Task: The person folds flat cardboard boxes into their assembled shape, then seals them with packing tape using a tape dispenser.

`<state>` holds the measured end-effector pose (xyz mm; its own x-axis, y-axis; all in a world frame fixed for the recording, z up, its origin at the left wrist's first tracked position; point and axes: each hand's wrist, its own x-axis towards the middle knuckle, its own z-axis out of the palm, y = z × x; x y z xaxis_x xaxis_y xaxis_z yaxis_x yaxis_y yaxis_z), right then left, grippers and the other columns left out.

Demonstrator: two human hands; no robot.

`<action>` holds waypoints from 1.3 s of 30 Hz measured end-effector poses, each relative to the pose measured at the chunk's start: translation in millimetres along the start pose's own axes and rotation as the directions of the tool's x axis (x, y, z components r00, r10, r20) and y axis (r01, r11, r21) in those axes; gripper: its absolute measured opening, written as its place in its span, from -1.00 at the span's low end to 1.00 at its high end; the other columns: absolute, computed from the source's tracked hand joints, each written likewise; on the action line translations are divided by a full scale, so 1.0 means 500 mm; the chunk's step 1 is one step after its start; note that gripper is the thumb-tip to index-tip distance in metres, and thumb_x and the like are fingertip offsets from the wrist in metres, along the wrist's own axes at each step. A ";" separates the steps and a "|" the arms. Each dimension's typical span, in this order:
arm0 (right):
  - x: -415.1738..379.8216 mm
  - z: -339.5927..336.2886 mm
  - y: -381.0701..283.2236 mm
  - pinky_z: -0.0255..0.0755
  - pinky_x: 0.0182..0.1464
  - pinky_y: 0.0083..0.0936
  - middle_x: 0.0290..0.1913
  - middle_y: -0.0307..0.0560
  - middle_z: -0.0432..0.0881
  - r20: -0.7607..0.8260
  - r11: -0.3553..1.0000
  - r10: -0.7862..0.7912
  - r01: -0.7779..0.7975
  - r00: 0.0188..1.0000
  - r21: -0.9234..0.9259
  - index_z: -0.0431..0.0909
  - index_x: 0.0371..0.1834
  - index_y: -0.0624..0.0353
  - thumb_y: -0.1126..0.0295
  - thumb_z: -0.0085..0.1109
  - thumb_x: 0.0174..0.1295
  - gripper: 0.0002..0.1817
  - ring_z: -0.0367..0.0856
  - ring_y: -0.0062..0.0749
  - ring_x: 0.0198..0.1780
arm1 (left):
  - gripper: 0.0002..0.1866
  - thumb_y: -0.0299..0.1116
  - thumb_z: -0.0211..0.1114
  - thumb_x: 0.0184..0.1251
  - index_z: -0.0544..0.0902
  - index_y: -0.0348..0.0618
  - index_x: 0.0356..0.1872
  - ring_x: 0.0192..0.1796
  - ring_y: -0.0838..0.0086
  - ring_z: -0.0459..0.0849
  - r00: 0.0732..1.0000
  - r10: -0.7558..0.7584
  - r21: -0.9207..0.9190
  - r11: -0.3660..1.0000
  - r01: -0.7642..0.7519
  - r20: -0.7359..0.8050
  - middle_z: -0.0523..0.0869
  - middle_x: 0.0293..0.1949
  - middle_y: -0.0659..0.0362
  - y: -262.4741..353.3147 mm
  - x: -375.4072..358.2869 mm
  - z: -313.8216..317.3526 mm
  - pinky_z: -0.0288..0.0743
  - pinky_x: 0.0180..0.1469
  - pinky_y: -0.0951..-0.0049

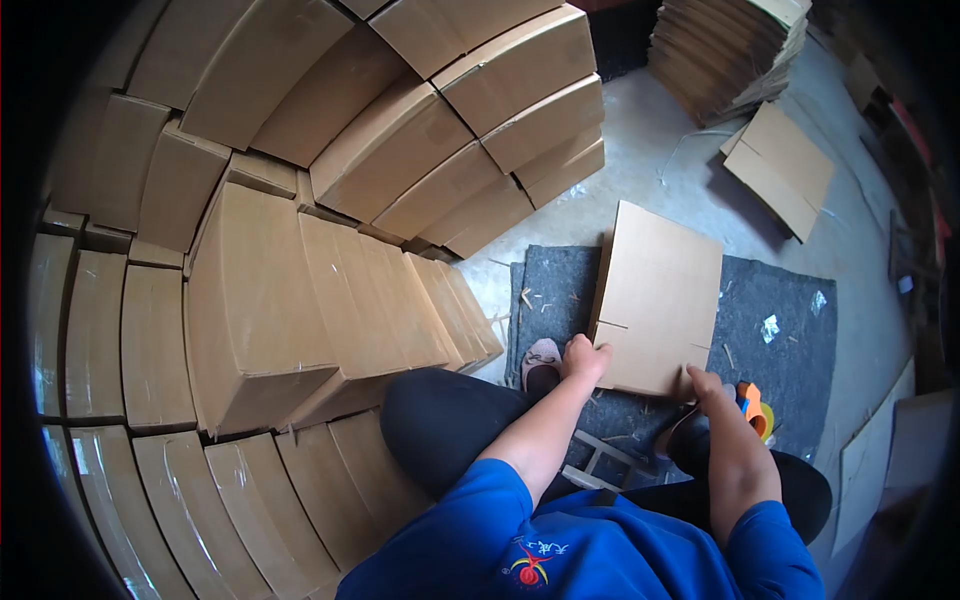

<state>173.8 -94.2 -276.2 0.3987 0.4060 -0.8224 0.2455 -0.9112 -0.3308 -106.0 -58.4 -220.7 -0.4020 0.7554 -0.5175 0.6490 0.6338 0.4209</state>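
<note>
A folded brown cardboard sheet (660, 295) with short slits stands tilted over a dark grey mat, between my two hands. My left hand (587, 360) is closed on its lower left edge. At its lower right corner, my right hand (703, 383) grips the cardboard, fingers partly hidden behind it. An orange tape dispenser (752, 402) with a yellow roll lies just right of my right hand.
Stacked closed cartons (260, 290) fill the left side. A pile of flattened cartons (725, 50) stands at the back, with another flat carton (785, 165) on the floor before it. Scraps lie on the mat (780, 300). Cardboard leans at the right.
</note>
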 end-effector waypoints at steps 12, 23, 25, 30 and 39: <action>-0.249 -0.002 -0.238 0.43 0.21 -0.26 0.06 0.24 0.65 -0.200 0.623 -0.756 0.779 0.624 0.074 0.65 0.03 0.33 -0.07 0.09 0.37 -0.42 0.60 0.02 0.13 | -0.78 -0.35 0.32 0.28 0.48 -0.26 -0.32 -0.22 -0.13 0.66 0.704 0.700 0.051 0.704 -0.708 0.122 0.61 -0.26 -0.14 0.067 -0.319 -0.178 0.56 -0.18 -0.05; -0.323 -0.076 -0.212 0.48 0.23 -0.30 0.15 0.20 0.64 -0.066 0.678 -0.735 0.732 0.675 -0.067 0.58 0.20 0.30 -0.20 0.31 0.18 -0.23 0.64 -0.05 0.18 | -0.71 -0.25 0.35 0.27 0.46 -0.19 -0.47 -0.34 -0.01 0.62 0.545 0.836 -0.124 0.548 -0.827 0.063 0.58 -0.42 -0.01 0.098 -0.352 -0.129 0.49 -0.29 0.04; -0.321 -0.101 -0.215 0.50 0.21 -0.32 0.13 0.18 0.67 -0.045 0.699 -0.715 0.710 0.698 -0.088 0.59 0.18 0.31 -0.18 0.35 0.16 -0.24 0.66 -0.09 0.15 | -0.60 -0.12 0.36 0.33 0.44 -0.18 -0.51 -0.37 -0.01 0.60 0.613 0.788 -0.271 0.579 -0.769 -0.055 0.55 -0.46 0.00 0.113 -0.333 -0.103 0.45 -0.33 0.07; -0.342 -0.143 -0.217 0.57 -0.07 -0.47 -0.08 -0.03 0.75 0.082 0.805 -0.579 0.553 0.811 0.215 0.60 0.17 0.29 -0.01 0.47 0.15 -0.33 0.68 -0.41 -0.14 | -0.57 0.06 0.31 0.42 0.59 -0.15 -0.32 -0.33 0.66 0.44 0.742 0.552 -0.644 0.734 -0.217 0.380 0.57 -0.40 0.34 0.138 -0.231 -0.045 0.39 -0.24 0.57; -0.452 -0.179 -0.251 0.56 0.10 -0.11 -0.05 0.28 0.70 -0.044 0.548 -0.766 0.617 0.641 -0.565 0.65 0.00 0.26 0.26 0.10 0.16 -0.60 0.69 0.09 0.03 | -0.69 -0.23 0.11 0.38 0.58 -0.28 -0.44 -0.32 -0.18 0.67 0.651 0.757 -0.008 0.651 -0.759 -0.060 0.67 -0.43 -0.23 0.175 -0.244 -0.114 0.55 -0.17 -0.06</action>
<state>132.1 -65.4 -7.6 0.1061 0.9616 -0.2533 0.8796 -0.2095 -0.4270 -36.9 -85.8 -78.2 0.1909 0.9813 0.0267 0.7228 -0.1589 0.6725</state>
